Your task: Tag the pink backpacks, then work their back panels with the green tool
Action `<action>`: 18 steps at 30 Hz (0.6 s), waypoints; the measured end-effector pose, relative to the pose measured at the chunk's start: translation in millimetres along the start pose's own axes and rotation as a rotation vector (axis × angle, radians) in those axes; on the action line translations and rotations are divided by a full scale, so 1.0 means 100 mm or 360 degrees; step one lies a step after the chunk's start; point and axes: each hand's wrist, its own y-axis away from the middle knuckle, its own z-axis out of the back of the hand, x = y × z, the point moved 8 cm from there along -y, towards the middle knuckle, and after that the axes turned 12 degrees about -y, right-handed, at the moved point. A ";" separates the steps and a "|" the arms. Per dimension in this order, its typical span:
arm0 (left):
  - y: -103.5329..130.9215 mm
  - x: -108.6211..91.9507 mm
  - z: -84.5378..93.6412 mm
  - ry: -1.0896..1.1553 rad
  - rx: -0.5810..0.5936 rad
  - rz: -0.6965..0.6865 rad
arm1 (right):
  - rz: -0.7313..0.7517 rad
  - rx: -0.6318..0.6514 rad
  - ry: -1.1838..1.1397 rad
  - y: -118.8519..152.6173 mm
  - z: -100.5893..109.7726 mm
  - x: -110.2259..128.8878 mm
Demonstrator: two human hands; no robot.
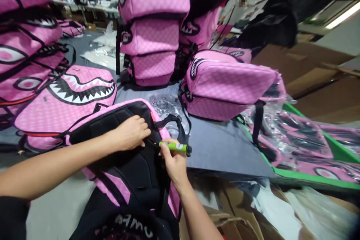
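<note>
As left grip (131, 132) curls against backpack (142, 170), right grip (175, 162) clasps green tool (173, 146)

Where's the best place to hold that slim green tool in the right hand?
Probably by the barrel of the green tool, from the near side: it is slim, straight and roughly level. The right hand comes from there, leaving the dark end clear.
</note>
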 end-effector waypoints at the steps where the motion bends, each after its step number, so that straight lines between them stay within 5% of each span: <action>1: 0.01 0.08 0.04 -0.0009 0.0055 0.0000 | 0.0026 0.0002 -0.0049 0.06 -0.01 0.01; 5: 0.12 0.06 0.42 0.0108 0.0045 0.0110 | 0.0445 0.0005 0.0054 0.29 -0.04 0.32; 11: 0.41 -0.23 1.24 0.0283 -0.0223 0.0418 | 0.1221 0.0114 0.0030 0.37 -0.04 1.20; 14: 0.46 -0.27 1.16 0.0389 -0.0195 0.0484 | 0.1340 0.0305 0.0141 0.35 -0.15 1.28; 18: 0.53 -0.32 0.74 0.0249 -0.0155 0.0256 | 0.1362 0.0227 0.0391 0.35 -0.20 0.91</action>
